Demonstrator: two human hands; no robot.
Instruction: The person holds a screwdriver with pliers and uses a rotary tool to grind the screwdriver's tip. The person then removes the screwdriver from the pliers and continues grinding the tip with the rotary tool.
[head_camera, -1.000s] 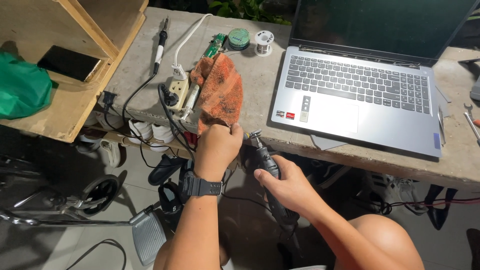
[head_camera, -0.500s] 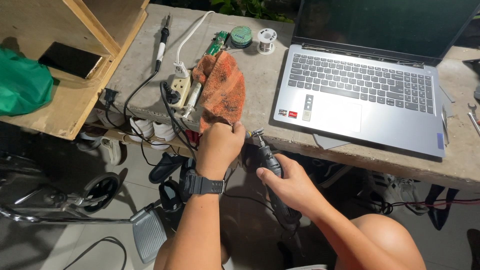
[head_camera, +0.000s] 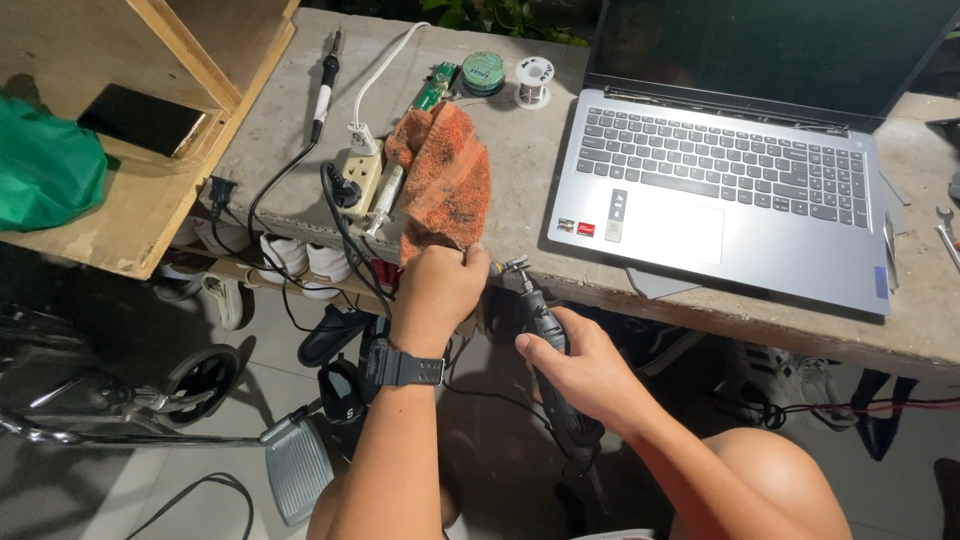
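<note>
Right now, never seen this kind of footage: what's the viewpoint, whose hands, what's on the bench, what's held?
There is no machine here: a person works with bare hands, and the single picture comes from a camera on their head, looking down.

The left hand, with a black watch on its wrist, pinches something small at the bench edge; it is too small to tell what. The right hand grips a black rotary tool, its tip pointing at that spot.

On the concrete bench lie an orange rag, a power strip with plugs, a soldering iron, a green circuit board, a round tin, a solder spool and an open laptop. At left, a wooden shelf holds a phone and a green bag.
</note>
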